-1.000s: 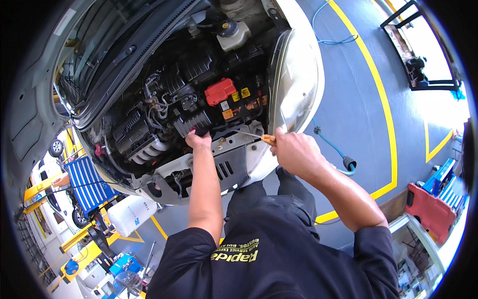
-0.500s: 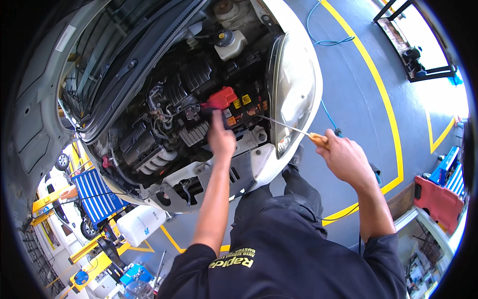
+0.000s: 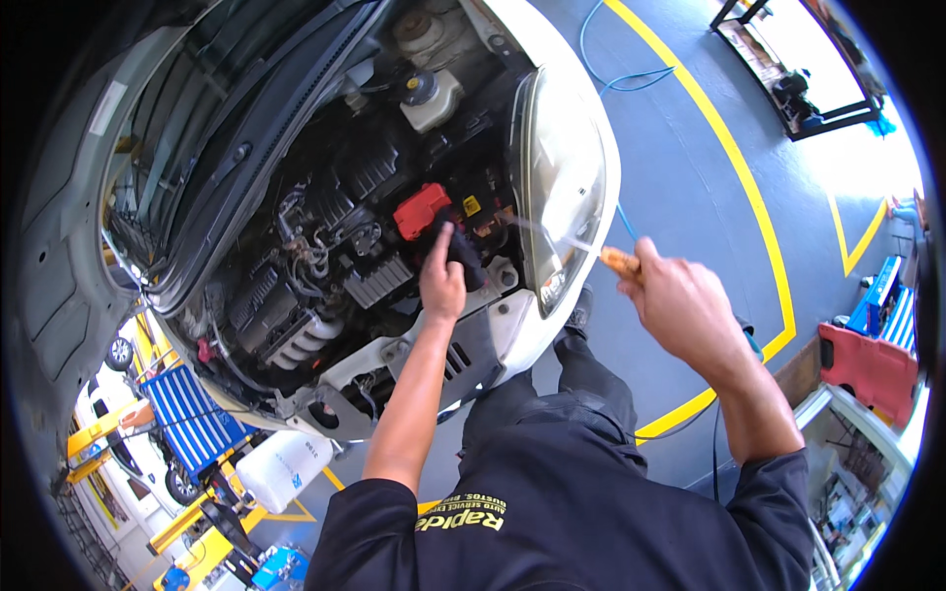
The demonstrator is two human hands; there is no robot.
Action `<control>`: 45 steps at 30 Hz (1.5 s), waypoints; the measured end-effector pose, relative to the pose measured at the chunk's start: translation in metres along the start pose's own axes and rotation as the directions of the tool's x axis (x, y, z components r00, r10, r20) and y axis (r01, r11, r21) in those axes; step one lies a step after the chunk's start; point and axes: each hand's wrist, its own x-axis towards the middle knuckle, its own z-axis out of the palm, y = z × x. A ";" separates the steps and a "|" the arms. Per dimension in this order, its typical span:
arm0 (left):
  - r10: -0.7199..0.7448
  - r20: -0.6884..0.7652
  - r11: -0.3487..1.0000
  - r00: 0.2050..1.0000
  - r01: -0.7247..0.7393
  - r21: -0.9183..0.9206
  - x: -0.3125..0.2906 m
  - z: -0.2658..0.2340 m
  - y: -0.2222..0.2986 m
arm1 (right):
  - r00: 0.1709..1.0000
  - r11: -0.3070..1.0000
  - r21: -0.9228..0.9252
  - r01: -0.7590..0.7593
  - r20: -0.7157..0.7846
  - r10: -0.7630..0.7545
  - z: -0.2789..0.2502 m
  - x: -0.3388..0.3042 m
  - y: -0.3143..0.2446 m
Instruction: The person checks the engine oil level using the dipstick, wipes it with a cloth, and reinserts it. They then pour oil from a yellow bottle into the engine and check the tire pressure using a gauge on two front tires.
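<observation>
My right hand (image 3: 680,305) is closed round the orange, wood-like handle of a screwdriver (image 3: 621,262). Its long thin shaft, blurred by motion, reaches left across the headlight (image 3: 567,177) to the fuse box (image 3: 493,219), where I cannot make out the tip. Over the front of the engine bay, my left hand (image 3: 443,288) grips an elongated black piece (image 3: 461,246), the index finger stretched along it. What kind of piece it is does not show. Beside it lies a red cover (image 3: 422,211), and the black piece hides part of the fuse box.
Around my hands is the open engine bay, with the engine (image 3: 281,305) at left and a white fluid reservoir (image 3: 431,103) farther back. The raised hood (image 3: 69,217) stands at far left. A blue hose (image 3: 631,84) lies on the grey floor, and a black metal stand (image 3: 803,89) is at far right.
My left hand has shifted right with the black piece, uncovering more of the red cover and covering more of the fuse box. My right hand still holds the screwdriver, its shaft now blurred.
</observation>
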 end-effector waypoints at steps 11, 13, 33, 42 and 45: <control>0.371 0.248 0.765 0.895 -0.446 0.465 0.059 0.041 0.011 | 0.994 0.991 -0.086 -0.105 0.016 0.107 -0.047 0.000 -0.022; 0.381 0.398 0.733 0.834 -0.536 0.419 0.056 0.024 0.012 | 0.992 0.991 -0.085 -0.108 0.057 0.113 -0.051 -0.002 -0.021; 0.165 0.192 0.979 0.967 -0.185 0.087 0.084 0.024 0.047 | 0.990 0.995 0.086 -0.059 -0.119 0.069 -0.065 0.018 -0.006; 0.506 0.243 0.658 0.827 -0.553 0.511 0.137 -0.008 0.056 | 0.997 0.986 0.154 -0.070 -0.029 0.075 -0.050 0.043 0.018; 0.355 0.327 0.582 0.876 -0.481 0.656 0.170 -0.015 0.051 | 0.996 0.988 0.123 -0.092 0.015 0.091 -0.044 0.043 0.021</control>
